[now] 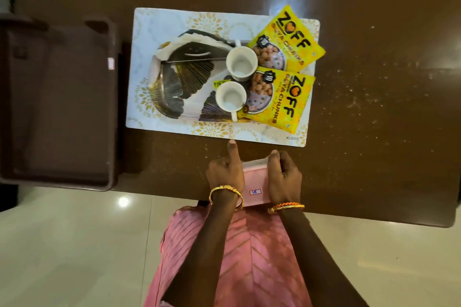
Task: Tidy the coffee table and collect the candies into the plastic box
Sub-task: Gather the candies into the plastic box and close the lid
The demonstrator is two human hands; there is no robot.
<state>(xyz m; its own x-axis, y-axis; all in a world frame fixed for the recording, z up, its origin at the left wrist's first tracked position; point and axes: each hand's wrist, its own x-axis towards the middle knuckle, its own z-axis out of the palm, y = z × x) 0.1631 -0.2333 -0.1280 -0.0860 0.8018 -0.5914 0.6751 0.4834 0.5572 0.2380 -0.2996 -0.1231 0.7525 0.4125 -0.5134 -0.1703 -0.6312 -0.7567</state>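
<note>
A pink plastic box (255, 180) with its lid on and a small white label sits at the near edge of the brown coffee table (374, 107). My left hand (225, 172) grips its left side, with the index finger stretched toward the placemat. My right hand (284, 177) clasps the right side, fingers curled over the far corner. No candies are visible.
A white patterned placemat (154, 27) holds a decorated tray (174, 87), two white mugs (241, 62) (230, 96) and two yellow soya chunk packets (291, 37) (282, 99). A brown plastic crate (57, 102) stands at the left. Crumbs speckle the table's right side.
</note>
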